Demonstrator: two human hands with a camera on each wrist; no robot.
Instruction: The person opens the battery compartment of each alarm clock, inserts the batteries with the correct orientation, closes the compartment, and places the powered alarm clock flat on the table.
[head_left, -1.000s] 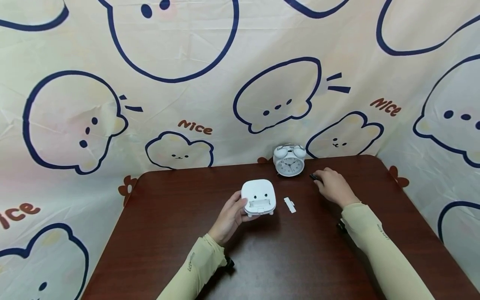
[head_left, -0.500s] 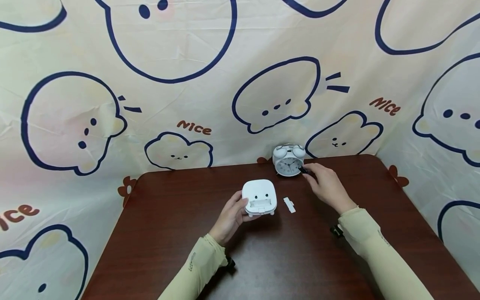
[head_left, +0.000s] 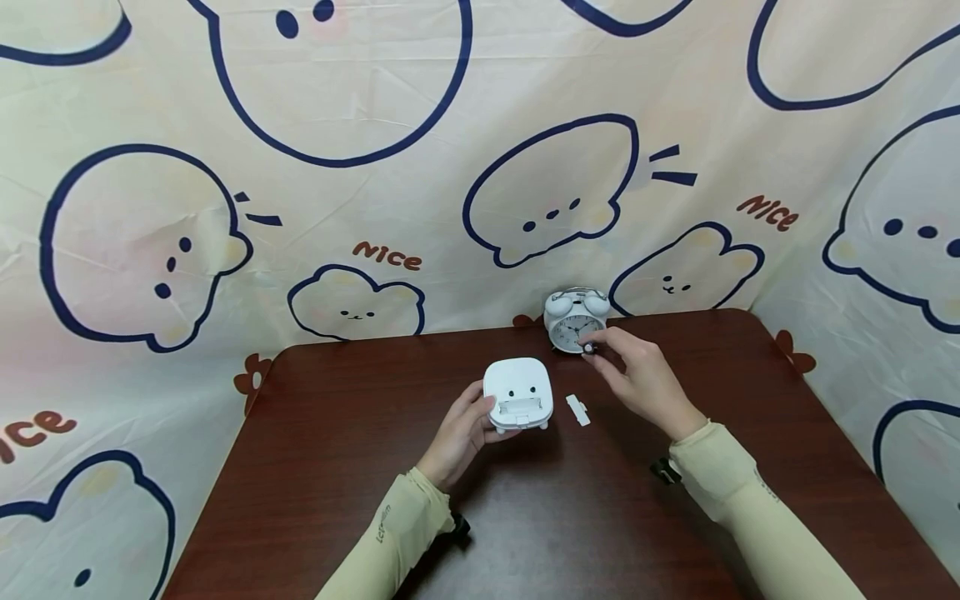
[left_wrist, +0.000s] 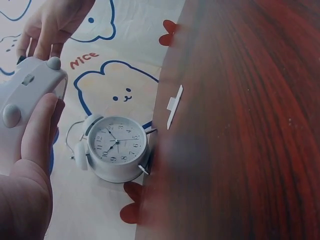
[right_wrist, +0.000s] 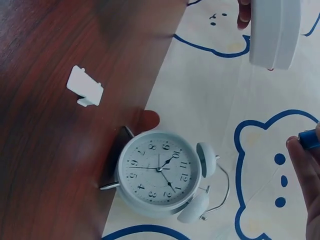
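Note:
My left hand [head_left: 461, 433] grips a white rounded-square device [head_left: 517, 379] and holds it up above the table, thumb on its front. That face has two dark dots and an open battery compartment [head_left: 520, 408] along its lower part; small round feet stick out below. Between the thumb and fingertips of my right hand [head_left: 645, 379] is a small cylindrical battery [head_left: 588, 348], blue in the right wrist view, where most of that hand is out of frame. A thin white battery cover [head_left: 577, 409] with tabs lies on the table, right of the device.
A white twin-bell alarm clock [head_left: 576, 321] stands at the table's back edge, behind my right fingertips. The dark brown table [head_left: 360, 433] ends against a cream cloth backdrop [head_left: 337, 208] with cartoon outlines, which also hangs on the right side.
My right hand has lifted the battery from the back right of the table and brought it left, in front of the clock. The left hand and device have stayed nearly still.

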